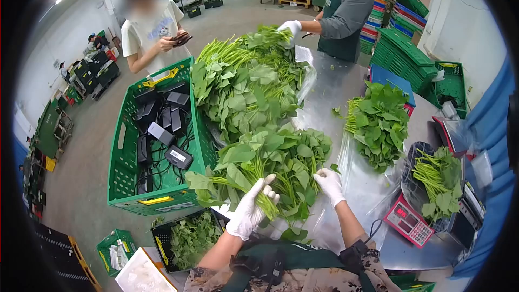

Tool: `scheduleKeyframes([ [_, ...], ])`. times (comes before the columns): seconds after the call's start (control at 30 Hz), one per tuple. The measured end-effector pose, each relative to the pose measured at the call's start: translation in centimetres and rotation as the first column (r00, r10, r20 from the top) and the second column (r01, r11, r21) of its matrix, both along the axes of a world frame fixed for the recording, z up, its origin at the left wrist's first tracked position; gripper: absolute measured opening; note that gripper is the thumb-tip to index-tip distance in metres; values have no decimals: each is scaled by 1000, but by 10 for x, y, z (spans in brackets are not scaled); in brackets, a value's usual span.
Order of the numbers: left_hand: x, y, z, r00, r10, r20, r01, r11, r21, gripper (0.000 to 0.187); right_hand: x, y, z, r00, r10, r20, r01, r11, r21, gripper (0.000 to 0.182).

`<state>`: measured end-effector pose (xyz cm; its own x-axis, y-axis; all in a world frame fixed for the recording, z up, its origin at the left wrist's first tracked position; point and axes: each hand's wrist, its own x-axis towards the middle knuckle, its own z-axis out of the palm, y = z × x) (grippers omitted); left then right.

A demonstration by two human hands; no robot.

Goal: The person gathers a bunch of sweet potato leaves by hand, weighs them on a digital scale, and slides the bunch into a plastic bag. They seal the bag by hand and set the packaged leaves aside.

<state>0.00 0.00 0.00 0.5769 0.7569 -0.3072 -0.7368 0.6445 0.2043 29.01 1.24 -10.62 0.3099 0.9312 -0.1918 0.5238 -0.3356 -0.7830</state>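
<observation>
one white-gloved left hand (pixel 250 205) clamped on one long-stemmed green leafy bunch (pixel 266 206), at the silver metal table (pixel 325 84), one white-gloved right hand (pixel 330 185) beside the green leafy heap (pixel 292 148), cannot tell if pinching, two green leafy bundles (pixel 381 127) at right, one green plastic crate (pixel 203 138) at left

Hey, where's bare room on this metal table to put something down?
Bare table shows between the big heap of greens and the bunch right of it, toward the far end; a smaller patch borders the scale at the near edge. Crowded: beside the crate.

Green crate (pixel 203 130) — blue curtain (pixel 494 200)
</observation>
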Motion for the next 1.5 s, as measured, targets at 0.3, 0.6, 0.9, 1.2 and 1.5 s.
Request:
scheduleKeyframes([
  [0.3,12,-13,23,954,71,-292,-58,997,55,21,3,-26,96,339,264,-903,239,904,354,14],
  [0.6,18,-19,37,938,138,-317,-111,989,99,22,-31,-38,131,293,411,-863,80,889,450,12],
  [0.9,20,-24,37,926,137,-351,-101,988,119,24,-53,-47,187,873,318,-370,-230,937,262,6],
  [1.2,24,-20,36,916,126,-382,-78,987,140,23,-68,-52,178,796,373,-477,-220,912,346,8],
  [1.5,23,-23,36,922,140,-360,-63,974,216,30,-97,-58,172,936,333,-110,-201,766,611,13],
])
